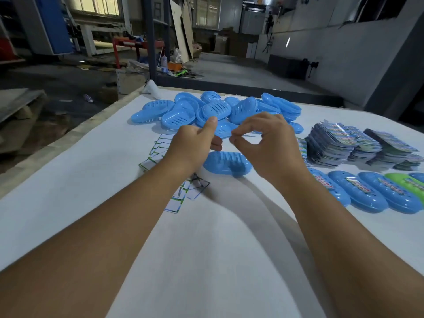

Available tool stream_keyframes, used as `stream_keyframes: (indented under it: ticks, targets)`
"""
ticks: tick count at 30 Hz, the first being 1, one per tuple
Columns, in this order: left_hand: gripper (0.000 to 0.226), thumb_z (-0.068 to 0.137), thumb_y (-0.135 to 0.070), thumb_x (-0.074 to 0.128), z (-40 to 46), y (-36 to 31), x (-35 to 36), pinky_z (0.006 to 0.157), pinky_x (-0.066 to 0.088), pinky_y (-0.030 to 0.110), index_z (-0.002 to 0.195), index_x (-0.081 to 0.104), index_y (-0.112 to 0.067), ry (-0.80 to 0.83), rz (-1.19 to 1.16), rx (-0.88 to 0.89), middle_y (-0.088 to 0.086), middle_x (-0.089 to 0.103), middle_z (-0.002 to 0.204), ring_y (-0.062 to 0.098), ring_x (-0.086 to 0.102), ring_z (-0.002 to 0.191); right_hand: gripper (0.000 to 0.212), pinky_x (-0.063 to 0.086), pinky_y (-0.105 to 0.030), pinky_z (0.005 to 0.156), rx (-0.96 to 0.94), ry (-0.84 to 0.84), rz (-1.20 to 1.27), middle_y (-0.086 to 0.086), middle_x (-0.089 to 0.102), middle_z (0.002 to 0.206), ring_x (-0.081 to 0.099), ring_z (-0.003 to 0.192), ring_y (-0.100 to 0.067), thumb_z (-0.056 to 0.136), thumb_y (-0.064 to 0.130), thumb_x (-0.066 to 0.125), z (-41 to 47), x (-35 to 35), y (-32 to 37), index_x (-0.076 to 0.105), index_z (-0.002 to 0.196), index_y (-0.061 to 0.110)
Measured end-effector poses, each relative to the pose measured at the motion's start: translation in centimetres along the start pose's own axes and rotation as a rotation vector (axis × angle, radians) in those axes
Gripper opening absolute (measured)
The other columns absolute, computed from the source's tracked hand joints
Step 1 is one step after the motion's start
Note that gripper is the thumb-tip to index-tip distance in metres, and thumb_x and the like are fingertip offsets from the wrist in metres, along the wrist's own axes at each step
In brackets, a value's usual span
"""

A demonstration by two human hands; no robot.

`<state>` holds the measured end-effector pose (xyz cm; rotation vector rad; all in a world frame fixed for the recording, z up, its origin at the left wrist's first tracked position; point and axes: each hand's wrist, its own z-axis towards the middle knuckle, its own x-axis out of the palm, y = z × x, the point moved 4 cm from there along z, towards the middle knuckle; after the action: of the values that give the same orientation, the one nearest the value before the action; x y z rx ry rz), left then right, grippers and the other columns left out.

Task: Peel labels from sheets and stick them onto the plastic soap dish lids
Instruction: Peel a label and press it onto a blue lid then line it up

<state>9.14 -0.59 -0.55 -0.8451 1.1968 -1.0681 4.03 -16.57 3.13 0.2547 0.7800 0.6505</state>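
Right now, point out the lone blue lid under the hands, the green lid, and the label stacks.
lone blue lid [226, 165]: head view, slotted top.
green lid [406, 183]: head view, visible top.
label stacks [344, 143]: head view, top sheet.

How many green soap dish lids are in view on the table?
1: the green lid lies in the labelled row at the right edge, between blue lids. More may lie out of frame to the right.

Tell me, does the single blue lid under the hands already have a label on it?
No label shows. The lid has a bare blue slotted top, unlike the labelled lids at the right.
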Motion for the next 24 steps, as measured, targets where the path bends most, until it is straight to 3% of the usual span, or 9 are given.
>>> stream_keyframes:
  ticks: [3,5,7,10,13,17,20,24]
  targets:
    - [0.050,0.081,-0.049,0.064,0.4,0.3,-0.8,0.089,0.054,0.037,0.084,0.076,-0.001,-0.043,-0.141,-0.050,0.001,0.077,0.076,0.011,0.070,0.072,0.007,0.035,-0.017,0.084,-0.028,0.104,0.088,0.015,0.064,0.093,0.051,0.094,-0.004,0.081,0.020,0.085,-0.3,1.0,0.7,0.081,0.086,0.023]
    - [0.038,0.075,-0.042,0.072,0.4,0.5,-1.3,0.079,0.053,0.040,0.081,0.077,-0.005,-0.083,-0.153,-0.050,0.007,0.074,0.076,0.017,0.060,0.067,0.013,0.038,-0.021,0.089,-0.015,0.192,0.108,0.016,0.062,0.101,0.051,0.100,0.001,0.077,0.027,0.088,-0.6,1.5,0.8,0.081,0.088,0.027]
    - [0.024,0.081,-0.036,0.075,0.4,0.5,-1.4,0.071,0.052,0.036,0.078,0.078,-0.012,-0.084,-0.123,-0.022,-0.003,0.071,0.067,0.011,0.058,0.061,0.022,0.041,-0.022,0.092,0.035,0.234,0.138,0.013,0.062,0.112,0.053,0.111,-0.004,0.074,0.040,0.089,-0.8,1.7,0.5,0.081,0.093,0.030]
    - [0.023,0.085,-0.038,0.075,0.1,0.2,-1.3,0.060,0.047,0.027,0.073,0.076,-0.018,-0.052,-0.035,0.038,-0.012,0.067,0.058,-0.005,0.054,0.049,0.021,0.048,-0.020,0.085,0.170,0.110,0.219,0.012,0.065,0.112,0.059,0.105,-0.002,0.082,0.047,0.080,-0.5,1.3,-0.4,0.077,0.094,0.030]
    - [0.019,0.086,-0.037,0.076,-0.3,-0.3,-0.6,0.066,0.055,0.026,0.079,0.077,-0.020,0.028,0.015,0.069,-0.013,0.073,0.070,-0.007,0.064,0.061,0.013,0.057,-0.030,0.077,0.373,0.009,0.347,0.007,0.072,0.098,0.069,0.091,-0.006,0.089,0.035,0.076,0.0,0.9,-1.8,0.068,0.092,0.025]
    - [0.017,0.085,-0.035,0.078,-0.9,-0.3,0.4,0.071,0.061,0.030,0.080,0.076,-0.019,0.126,0.042,0.074,-0.012,0.076,0.077,0.005,0.073,0.075,0.020,0.062,-0.032,0.071,0.524,0.011,0.561,0.002,0.076,0.081,0.076,0.081,-0.011,0.090,0.019,0.078,-0.1,1.0,-2.9,0.058,0.089,0.022]
    - [0.016,0.088,-0.036,0.074,-0.7,-0.5,0.0,0.075,0.060,0.034,0.083,0.076,-0.020,0.084,0.011,0.090,-0.010,0.076,0.080,0.004,0.072,0.078,0.021,0.055,-0.018,0.058,0.532,0.012,0.611,0.009,0.075,0.072,0.075,0.075,-0.005,0.091,0.016,0.076,-0.1,0.9,-2.9,0.056,0.088,0.022]
    - [0.016,0.093,-0.031,0.067,-0.5,-0.8,-0.7,0.054,0.046,0.010,0.081,0.075,-0.024,0.004,0.003,0.124,-0.018,0.073,0.073,-0.010,0.064,0.066,0.019,0.049,-0.010,0.052,0.539,0.004,0.631,0.013,0.073,0.066,0.070,0.063,0.004,0.091,0.014,0.076,0.0,0.8,-2.8,0.058,0.087,0.020]
